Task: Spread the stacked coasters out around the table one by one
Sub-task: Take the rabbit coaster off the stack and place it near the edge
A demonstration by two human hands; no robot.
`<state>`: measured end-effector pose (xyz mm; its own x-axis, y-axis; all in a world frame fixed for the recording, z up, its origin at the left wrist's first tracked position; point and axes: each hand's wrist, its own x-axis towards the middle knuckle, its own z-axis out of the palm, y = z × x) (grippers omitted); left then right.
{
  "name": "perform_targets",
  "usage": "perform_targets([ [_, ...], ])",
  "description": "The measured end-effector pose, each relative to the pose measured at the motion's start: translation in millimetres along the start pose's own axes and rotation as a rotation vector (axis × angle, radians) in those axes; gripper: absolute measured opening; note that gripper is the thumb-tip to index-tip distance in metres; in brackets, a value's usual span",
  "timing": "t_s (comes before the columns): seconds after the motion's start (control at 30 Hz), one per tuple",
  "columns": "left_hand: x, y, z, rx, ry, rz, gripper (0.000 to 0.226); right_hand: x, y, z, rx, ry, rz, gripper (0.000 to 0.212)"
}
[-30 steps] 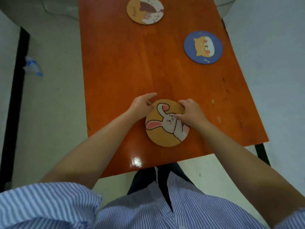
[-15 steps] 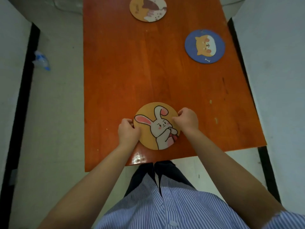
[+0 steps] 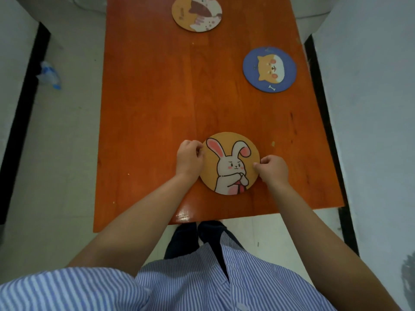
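Observation:
A round orange coaster with a white rabbit [image 3: 229,163] lies flat near the front of the orange wooden table [image 3: 157,108]. My left hand [image 3: 189,158] pinches its left edge with curled fingers. My right hand [image 3: 272,168] pinches its right edge the same way. Whether more coasters lie under the rabbit one is hidden. A blue coaster with an orange dog face [image 3: 269,69] lies at the right side of the table. An orange coaster with a brown and white animal [image 3: 197,13] lies at the far end.
The table's front edge is just below my hands. Pale floor runs along both sides, with a crumpled blue and white wrapper [image 3: 49,75] on the floor at the left. Black strips border the floor left and right.
The rabbit coaster has turned so the rabbit now stands upright toward me. Both hands shifted along its rim to the left and right edges.

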<state>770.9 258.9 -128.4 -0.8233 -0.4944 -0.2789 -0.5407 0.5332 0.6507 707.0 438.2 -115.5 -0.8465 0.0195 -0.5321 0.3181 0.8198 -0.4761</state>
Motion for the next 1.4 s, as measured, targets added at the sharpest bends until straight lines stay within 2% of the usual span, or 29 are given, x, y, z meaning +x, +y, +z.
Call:
perform_targets([
  [0.1,0,-3,2,0.026,-0.005,0.007,0.016,3,5,0,-0.137,-0.017,-0.035,0.025],
  [0.2,0,-5,3,0.087,-0.003,0.042,0.016,2,2,0,-0.250,0.054,-0.044,0.038],
  [0.3,1,-7,-2,0.199,0.021,0.084,0.021,-2,-9,2,-0.404,0.168,-0.164,0.031],
  [0.4,4,-20,-18,0.305,0.033,0.122,0.025,-4,-28,14,-0.423,0.206,-0.339,0.025],
  [0.53,20,-51,-50,0.456,0.026,0.134,0.036,-6,-72,46,-0.341,0.135,-0.577,0.030],
  [0.63,38,-78,-78,0.521,-0.001,0.132,0.044,-10,-116,78,-0.391,0.034,-0.637,0.040],
  [0.8,75,-122,-133,0.573,-0.095,0.217,0.048,-6,-186,142,-0.425,0.016,-0.586,0.051],
  [0.97,106,-162,-183,0.618,-0.271,0.405,0.048,-14,-221,204,-0.435,-0.004,-0.362,0.055],
  [1.2,149,-181,-215,0.616,-0.366,0.574,0.043,-23,-230,222,-0.503,0.071,-0.263,0.054],
  [1.4,203,-162,-221,0.640,-0.423,0.694,0.045,-23,-234,227,-0.448,0.143,-0.213,0.054],
])
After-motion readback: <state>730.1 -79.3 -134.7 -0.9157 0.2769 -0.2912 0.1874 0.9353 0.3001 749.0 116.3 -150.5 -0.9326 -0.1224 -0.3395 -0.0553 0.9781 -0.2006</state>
